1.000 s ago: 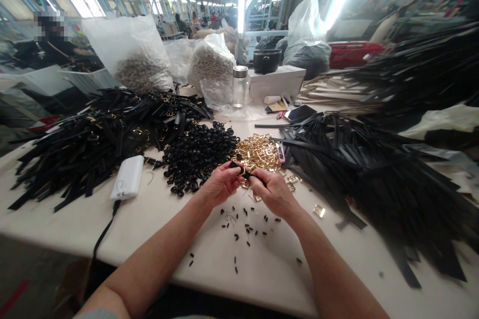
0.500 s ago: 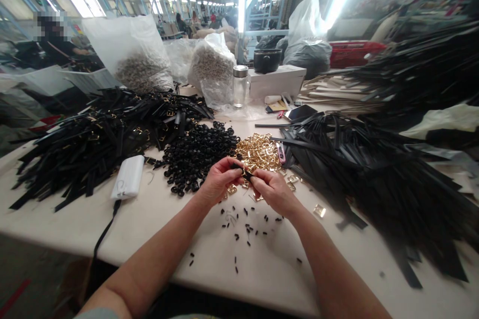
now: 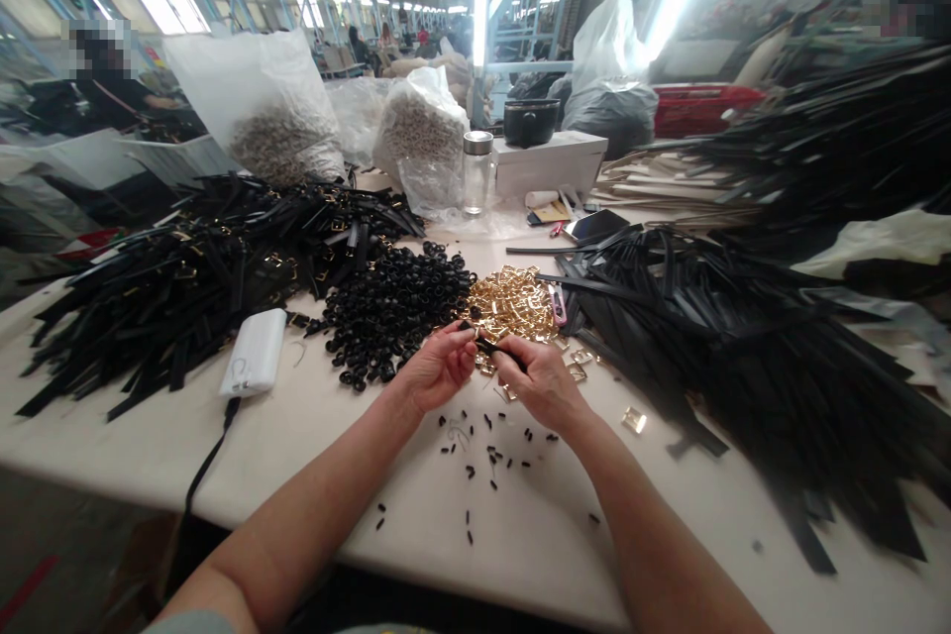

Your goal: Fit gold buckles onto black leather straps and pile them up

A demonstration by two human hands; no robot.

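Note:
In the middle of the head view my two hands meet over the near edge of a heap of gold buckles [image 3: 512, 302]. The fingers of my right hand [image 3: 546, 381] are closed around a narrow black strap [image 3: 488, 346], which points toward the left hand. My left hand [image 3: 440, 369] pinches the strap's far end between thumb and fingertips, where a black bit and a gold glint show. Whether that bit is a separate loop is too small to tell. Just left of the buckles lies a pile of small black loops [image 3: 397, 307].
Black straps with buckles [image 3: 223, 263] pile up at left, plain black straps [image 3: 690, 317] at right. Small black bits [image 3: 494, 456] are scattered on the pale table [image 3: 312, 475]. A white corded device [image 3: 254, 352], a glass bottle [image 3: 476, 178] and filled plastic bags [image 3: 423, 124] stand around.
My left hand has turned and its fingers have opened out slightly at the strap's end. The right hand has shifted its hold, and more strap shows beneath its fingers.

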